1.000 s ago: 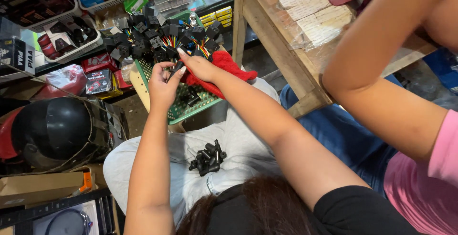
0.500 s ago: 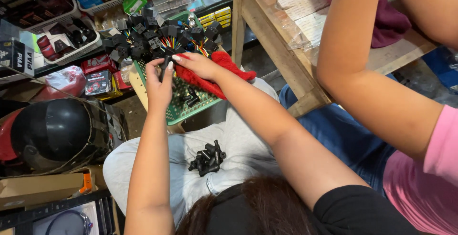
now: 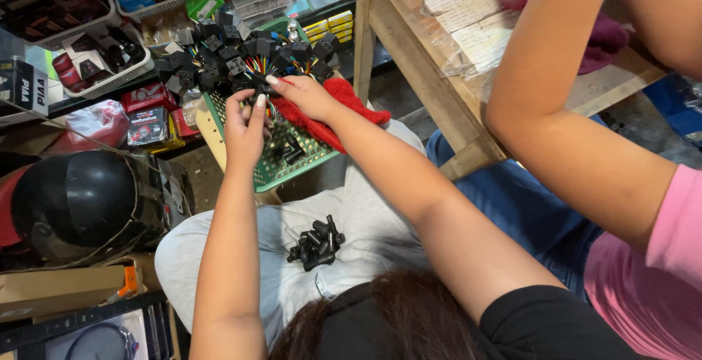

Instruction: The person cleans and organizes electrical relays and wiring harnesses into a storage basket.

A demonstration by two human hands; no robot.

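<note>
Up close, the fingertips blur into the tangle, so exactly which piece each hand grips is hard to make out. Both the left hand (image 3: 245,122) and right hand (image 3: 303,97) pinch, fingers curled, at a bunch of black relay sockets (image 3: 234,64) with coloured wires, over a green plastic basket (image 3: 281,173) holding a fuzzy red cloth (image 3: 344,104). Small black rubber caps (image 3: 316,243) lie piled on the grey-clad lap (image 3: 365,236).
</note>
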